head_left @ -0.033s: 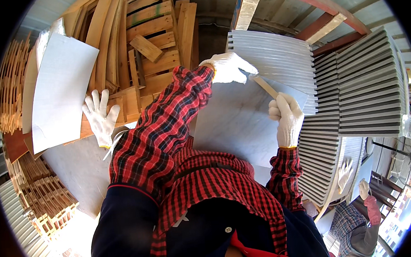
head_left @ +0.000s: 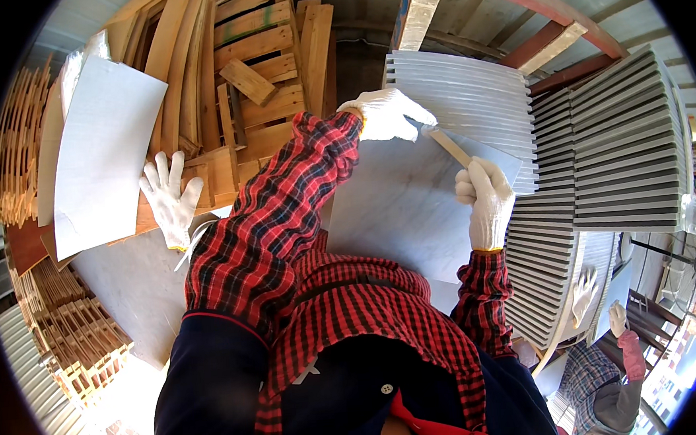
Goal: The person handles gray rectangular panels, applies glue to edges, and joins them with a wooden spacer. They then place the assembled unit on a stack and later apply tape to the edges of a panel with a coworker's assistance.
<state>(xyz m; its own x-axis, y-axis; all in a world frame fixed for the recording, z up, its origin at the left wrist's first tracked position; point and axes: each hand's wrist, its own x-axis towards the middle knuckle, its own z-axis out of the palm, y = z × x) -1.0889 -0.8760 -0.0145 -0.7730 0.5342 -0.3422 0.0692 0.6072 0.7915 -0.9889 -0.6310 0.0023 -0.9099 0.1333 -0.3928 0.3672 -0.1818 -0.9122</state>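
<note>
A grey marbled stone slab (head_left: 394, 191) tilts up in front of my body. My left hand (head_left: 389, 114), in a white knitted glove, is closed over its far edge, thumb on the near face. In my gloved right hand (head_left: 488, 197) is a flat wooden stick (head_left: 449, 145), gripped at its near end. The stick slants up and left across the slab, its far tip beside my left fingertips. Whether that tip carries anything is too small to tell. Red-and-black plaid sleeves cover both forearms.
Grooved grey stacks (head_left: 464, 99) stand behind and right of the slab. Wooden pallets (head_left: 254, 56) and a pale sheet (head_left: 109, 152) are at left. A spread white glove (head_left: 173, 198) lies beside my left sleeve; whether worn, I cannot tell. Another person (head_left: 597, 378) is at lower right.
</note>
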